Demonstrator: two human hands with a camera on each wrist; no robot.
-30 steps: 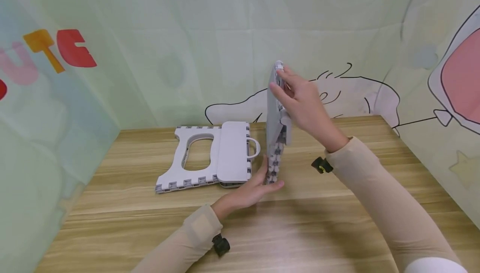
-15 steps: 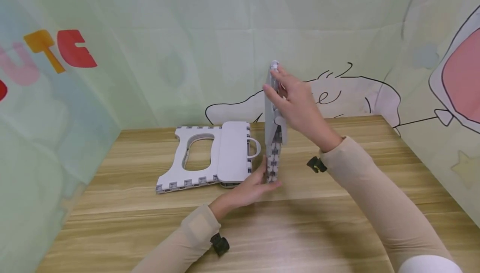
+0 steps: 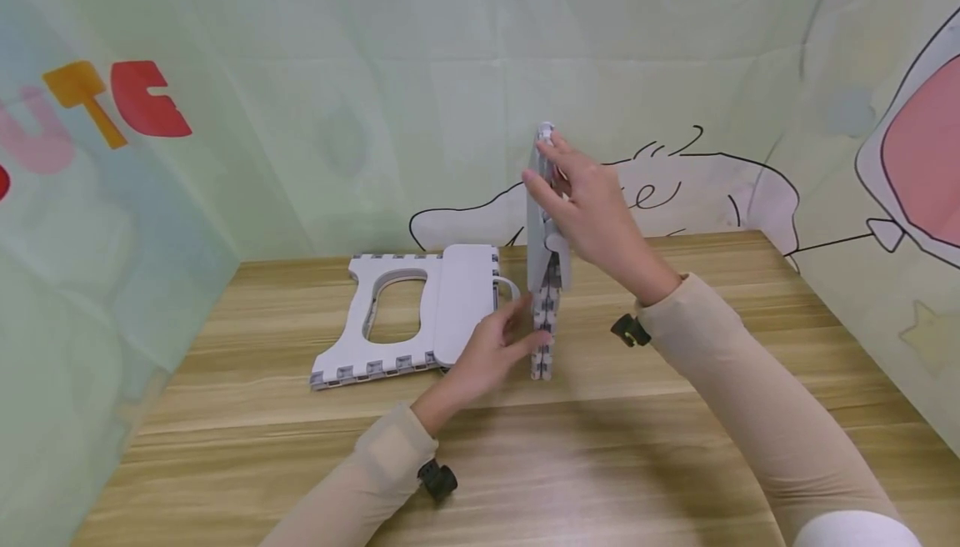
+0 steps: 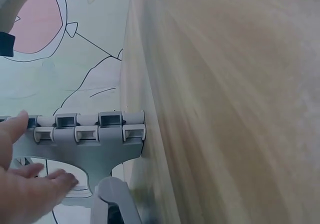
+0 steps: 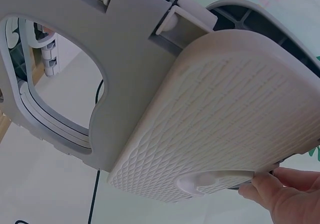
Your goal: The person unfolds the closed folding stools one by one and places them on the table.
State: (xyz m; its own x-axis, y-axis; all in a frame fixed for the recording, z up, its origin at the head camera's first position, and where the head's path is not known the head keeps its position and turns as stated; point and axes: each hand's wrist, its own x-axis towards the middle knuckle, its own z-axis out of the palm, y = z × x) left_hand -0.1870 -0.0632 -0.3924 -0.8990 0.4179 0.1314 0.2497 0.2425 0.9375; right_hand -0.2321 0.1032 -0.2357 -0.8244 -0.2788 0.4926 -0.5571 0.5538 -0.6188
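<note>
A grey-white folded stool (image 3: 545, 313) stands upright on its edge, seen nearly edge-on in the head view. My right hand (image 3: 592, 205) pinches its upper end; the right wrist view shows the fingers (image 5: 287, 186) at the edge of the textured panel (image 5: 200, 114), beside the small handle. My left hand (image 3: 487, 351) is at the lower part, thumb against the near edge and other fingers partly hidden on the left side. In the left wrist view the thumb touches the notched edge (image 4: 85, 126). A second folded stool (image 3: 401, 355) lies flat to the left.
The wooden table (image 3: 300, 464) reaches back to a printed cloth wall (image 3: 337, 113). The flat stool's loop handle (image 3: 510, 284) points toward the upright one, close to my left fingers. A black wrist camera (image 3: 437, 480) hangs at the left sleeve, another (image 3: 630, 330) at the right.
The upright stool has shifted slightly left and straightened. My left hand has moved up from its bottom end along the near edge. My right hand keeps its pinch and has moved slightly left.
</note>
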